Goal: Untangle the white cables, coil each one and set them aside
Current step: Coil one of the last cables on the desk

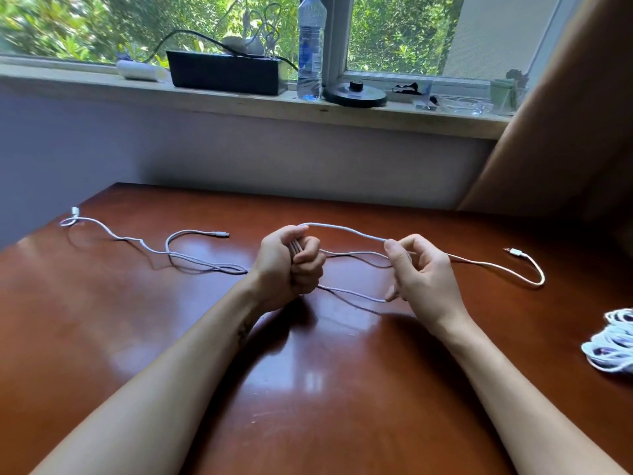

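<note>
**CABLE SORTING: ONE COIL DONE, ANOTHER UNDER WAY, SNAG RISK ON THE LEFT**

Glossy brown table (308, 389) below a window sill (239, 104) with a water bottle (310, 46), a black box (226, 73) and small clutter.

White cables (346, 229) spread across the middle of the table, partly lifted between the hands.

Left hand (291, 265): fist closed round a bunch of strands, fingers curled tight.

Right hand (421, 275): thumb and forefinger pinching a single strand, other fingers loosely bent, a lower strand passing by the little finger.

Left of the fist: two strands trailing over the table, crossed at one bend, one ending in a plug (222, 233).

Right of the pinch: a tail (534, 279) curving back to its own plug.

At the right edge: a finished coil (613, 341), well apart from the work.

Judged: looping into the fist in progress. Cannot tell whether one cable or two in that fist.

Risks from here:
- Knot pulled tight, if drawn in with the left strands crossed.
- Two cables wound into one coil, if not separated first.
- Gathered loops spilled, through any slackening of the fist.
- Plug caught on a strand while dragged across the table.
</note>
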Demonstrator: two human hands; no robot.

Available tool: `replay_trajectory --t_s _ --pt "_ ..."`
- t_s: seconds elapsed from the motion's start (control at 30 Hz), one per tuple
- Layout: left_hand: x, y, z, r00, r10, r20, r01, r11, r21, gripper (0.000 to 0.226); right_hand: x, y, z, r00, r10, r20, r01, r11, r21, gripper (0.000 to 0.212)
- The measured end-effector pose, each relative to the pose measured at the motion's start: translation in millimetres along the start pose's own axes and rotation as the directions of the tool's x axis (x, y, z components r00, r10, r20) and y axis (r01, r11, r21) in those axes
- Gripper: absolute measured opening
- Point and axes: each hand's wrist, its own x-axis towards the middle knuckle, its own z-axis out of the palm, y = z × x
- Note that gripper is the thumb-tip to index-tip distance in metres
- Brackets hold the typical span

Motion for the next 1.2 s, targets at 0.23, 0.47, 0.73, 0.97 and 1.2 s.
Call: replay_trajectory --t_s 0.23,0.47,0.73,0.97,1.2 --pt "0.1 1.5 -0.6 0.998 0.067 0.018 -0.063 0.982 -0.177 0.058 8.2 15.8 -7.0 0.989 -0.085 -0.120 0.047 0.957 -0.286 0.013" --pt "-1.7 5.0 -2.2 0.978 0.209 0.009 -0.176 0.845 -0.505 0.060 4.1 16.6 -3.6 0.999 0.004 0.039 0.010 0.941 -0.339 0.005" --pt "7.7 9.6 -8.5 0.955 0.216 -0.201 -0.295 0.732 -0.615 0.042 -4.4 10.3 2.5 0.938 0.122 0.323 -0.028 0.959 -0.280 0.005" --pt "21.9 -1.5 -6.4 0.864 0.309 -0.398 -0.374 0.922 -0.095 0.034 -8.5 0.0 6.8 0.931 0.051 0.361 -0.017 0.995 -0.098 0.012" --pt "22.7 -7.5 -7.5 0.783 0.463 -0.416 -0.343 0.878 0.333 0.027 -4.5 -5.2 8.8 0.975 0.050 0.216 -0.109 0.956 0.272 0.015"
